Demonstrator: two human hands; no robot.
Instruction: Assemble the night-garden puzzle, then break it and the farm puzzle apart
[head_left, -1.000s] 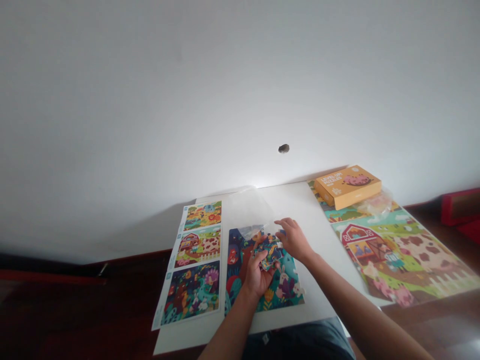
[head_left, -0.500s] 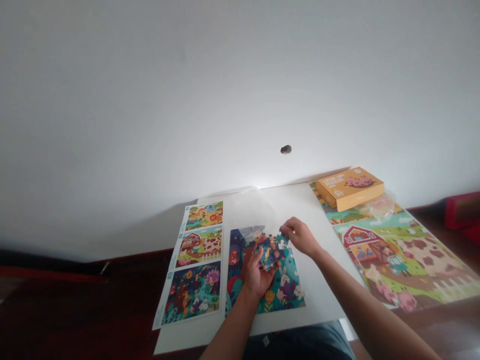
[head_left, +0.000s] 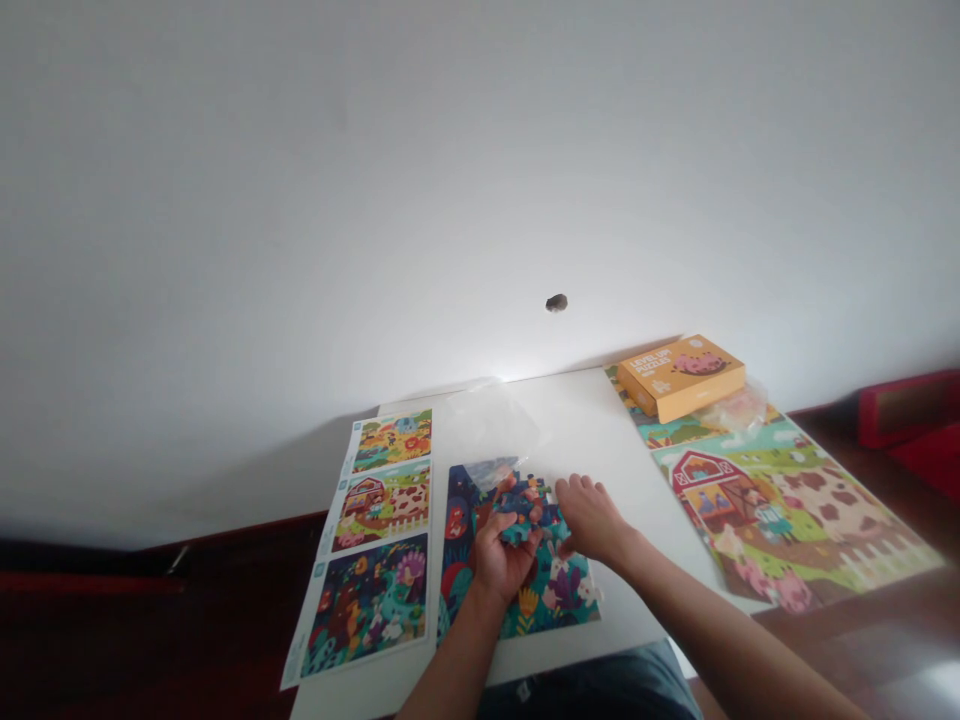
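Note:
My left hand (head_left: 496, 559) is cupped palm up over the dark night-scene puzzle (head_left: 517, 590) on the white table (head_left: 585, 420), closed around a small stack of loose puzzle pieces (head_left: 523, 505). My right hand (head_left: 592, 520) lies just right of that stack, palm down, fingers curled toward the pieces and touching the puzzle surface. Whether it pinches a piece is hidden by the fingers.
A reference sheet with three small pictures (head_left: 375, 540) lies at the left. A clear plastic bag (head_left: 491, 425) sits behind the dark puzzle. A finished farm puzzle (head_left: 780, 510) covers the right side, with an orange box (head_left: 681, 376) on its far end. The wall stands close behind.
My right hand has come down from the far edge of the stack and back toward me, settling lower beside the pieces. The left hand has stayed under the stack. The view shifted slightly.

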